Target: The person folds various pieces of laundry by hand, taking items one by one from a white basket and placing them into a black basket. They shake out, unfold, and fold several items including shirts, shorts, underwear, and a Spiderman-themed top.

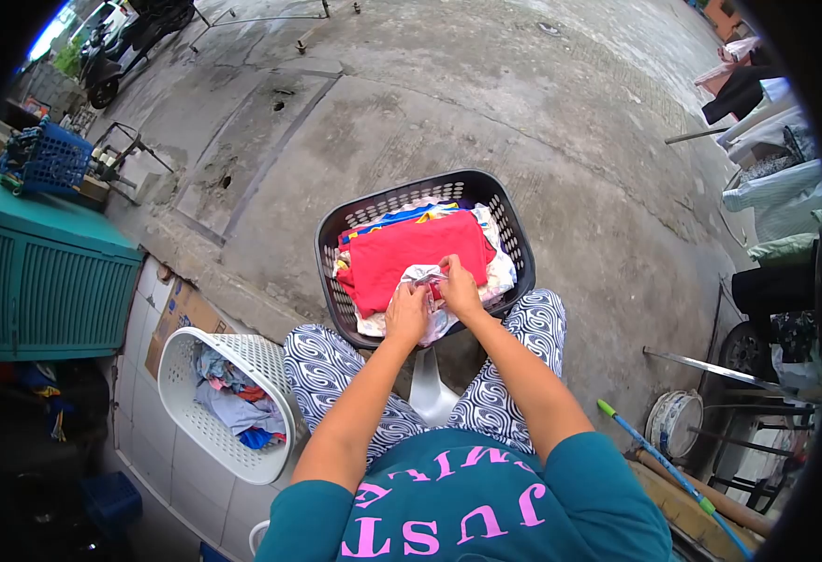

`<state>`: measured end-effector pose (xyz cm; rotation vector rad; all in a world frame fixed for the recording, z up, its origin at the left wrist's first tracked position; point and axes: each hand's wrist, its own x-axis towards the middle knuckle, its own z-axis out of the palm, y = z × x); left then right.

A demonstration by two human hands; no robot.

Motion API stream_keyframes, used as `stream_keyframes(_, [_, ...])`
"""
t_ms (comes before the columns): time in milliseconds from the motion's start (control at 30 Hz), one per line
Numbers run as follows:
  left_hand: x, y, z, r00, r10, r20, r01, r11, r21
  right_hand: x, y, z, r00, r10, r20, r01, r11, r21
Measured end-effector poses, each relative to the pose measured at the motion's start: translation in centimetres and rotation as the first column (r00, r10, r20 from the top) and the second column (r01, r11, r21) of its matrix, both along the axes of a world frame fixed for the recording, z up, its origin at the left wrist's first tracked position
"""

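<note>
A black plastic laundry basket [329, 290] stands in front of my knees, filled with folded clothes. Lying on top is a folded red garment [402, 248], with white, blue and yellow fabrics under it. At its near edge, my left hand [407, 314] has its fingers closed on a small whitish-pink piece of clothing [421, 273]. My right hand [462, 288] pinches the right side of the same piece. The exact kind of garment is hidden by the fingers.
To my left, a tilted white laundry basket [179, 412] holds crumpled clothes [233, 403]. Beyond it are a teal louvred cabinet [55, 281] and a blue crate [60, 155]. On the right are hanging clothes [785, 197], a bucket [673, 421] and a blue-green pole [654, 459].
</note>
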<state>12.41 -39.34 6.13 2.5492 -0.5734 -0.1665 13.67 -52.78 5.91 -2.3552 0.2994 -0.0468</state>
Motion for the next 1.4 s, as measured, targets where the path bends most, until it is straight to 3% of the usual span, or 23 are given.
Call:
stream_keyframes(67, [-0.1, 0.2, 0.2, 0.981, 0.193, -0.002, -0.192, 0.979, -0.075, -0.5, 1.1, 3.6, 0.991, 0.073, -0.116, -0.019, 0.911, 0.412])
stream_keyframes(100, [-0.3, 0.3, 0.1, 0.98, 0.201, 0.007, -0.2, 0.977, -0.073, -1.1, 1.5, 4.6, 0.991, 0.081, -0.107, -0.03, 0.909, 0.415])
stream_keyframes(167, [-0.2, 0.9, -0.5, 0.926, 0.326, -0.193, -0.37, 0.885, -0.281, -2.0, 2.8, 6.3, 0.981, 0.191, -0.031, -0.084, 0.564, 0.821])
stream_keyframes(233, [-0.3, 1.7, -1.1, 0.908, 0.353, -0.224, -0.409, 0.863, -0.297, -2.9, 3.5, 7.8, 0.962, 0.272, -0.02, -0.138, 0.551, 0.823])
stream_keyframes(267, [-0.5, 2.0, -1.4, 0.924, 0.371, -0.087, -0.379, 0.868, -0.321, -3.3, 4.0, 8.6, 0.949, 0.314, 0.014, -0.21, 0.599, 0.773])
stream_keyframes(300, [-0.3, 2.4, -3.0, 0.937, 0.341, -0.079, -0.343, 0.851, -0.398, -3.9, 4.3, 9.2, 0.935, 0.353, 0.044, -0.276, 0.642, 0.715])
stream_keyframes(333, [0.0, 2.6, -3.0, 0.932, 0.346, -0.108, -0.355, 0.812, -0.463, -4.3, 4.5, 9.3, 0.9, 0.396, 0.182, -0.431, 0.746, 0.508])
stream_keyframes(367, [-0.2, 2.6, -0.1, 0.933, 0.347, -0.091, -0.353, 0.841, -0.41, -4.5, 4.6, 9.3, 0.84, 0.445, 0.31, -0.525, 0.81, 0.262])
stream_keyframes(400, [-0.3, 2.9, 1.7, 0.94, 0.341, 0.01, -0.316, 0.882, -0.349, -4.9, 4.7, 10.1, 0.86, 0.438, 0.263, -0.493, 0.845, 0.206])
stream_keyframes(433, [-0.1, 2.9, 4.6, 0.945, 0.317, -0.083, -0.327, 0.898, -0.294, -5.2, 4.5, 10.6, 0.883, 0.416, 0.215, -0.451, 0.881, 0.146])
stream_keyframes(500, [-0.3, 3.1, 7.4, 0.933, 0.33, -0.142, -0.354, 0.91, -0.217, -5.3, 3.3, 9.9, 0.902, 0.374, 0.217, -0.341, 0.923, -0.176])
stream_keyframes(567, [-1.6, 3.1, 8.5, 0.992, 0.129, -0.004, -0.122, 0.933, -0.339, -5.7, 2.0, 9.6, 0.938, 0.309, 0.158, -0.268, 0.934, -0.238])
stream_keyframes(633, [-4.4, 1.9, 12.8, 0.996, 0.012, -0.092, -0.043, 0.94, -0.338, -6.3, 1.7, 10.2, 0.951, 0.293, 0.098, -0.267, 0.939, -0.215])
stream_keyframes(767, [-8.6, -0.2, 13.7, 0.974, -0.194, -0.112, 0.185, 0.979, -0.09, -7.2, -0.9, 1.3, 0.897, 0.242, 0.369, -0.227, 0.97, -0.083])
stream_keyframes(833, [-8.8, 0.1, 13.4, 0.98, -0.192, -0.041, 0.188, 0.977, -0.097, -7.1, -1.4, 2.1, 0.917, 0.297, 0.266, -0.339, 0.932, 0.13])
stream_keyframes(867, [-8.6, 0.7, 12.9, 0.981, -0.194, -0.003, 0.193, 0.977, -0.094, -7.6, -1.2, 3.5, 0.984, 0.155, 0.083, -0.168, 0.968, 0.185])
stream_keyframes(900, [-8.4, 1.3, 12.6, 0.98, -0.196, 0.033, 0.198, 0.976, -0.091, -7.5, -1.9, 5.3, 0.985, 0.146, 0.088, -0.16, 0.97, 0.183])
stream_keyframes(1033, [-7.4, 4.0, 11.2, 0.922, -0.241, 0.304, 0.189, 0.963, 0.191, -7.1, -3.3, 10.1, 0.883, 0.397, 0.252, -0.405, 0.914, -0.02])
stream_keyframes(1067, [-6.3, 4.8, 10.5, 0.943, -0.189, 0.272, 0.137, 0.97, 0.199, -7.2, -3.4, 11.2, 0.895, 0.422, 0.144, -0.412, 0.906, -0.099])
stream_keyframes(1133, [-4.3, 6.0, 11.8, 0.965, -0.087, 0.245, 0.034, 0.976, 0.214, -6.9, -3.3, 12.9, 0.832, 0.524, 0.184, -0.445, 0.827, -0.343])
stream_keyframes(1233, [-0.1, 8.0, 15.3, 0.983, -0.028, 0.183, -0.005, 0.985, 0.174, -5.3, -3.7, 15.5, 0.724, 0.659, 0.203, -0.559, 0.734, -0.386])
stream_keyframes(1333, [2.1, 9.6, 18.5, 0.97, -0.161, 0.181, 0.156, 0.987, 0.043, -3.7, -4.4, 17.5, 0.693, 0.691, 0.207, -0.628, 0.719, -0.297])
stream_keyframes(1400, [2.1, 10.0, 21.7, 0.943, -0.246, 0.225, 0.228, 0.968, 0.103, -2.8, -5.1, 20.1, 0.684, 0.709, 0.171, -0.654, 0.7, -0.286])
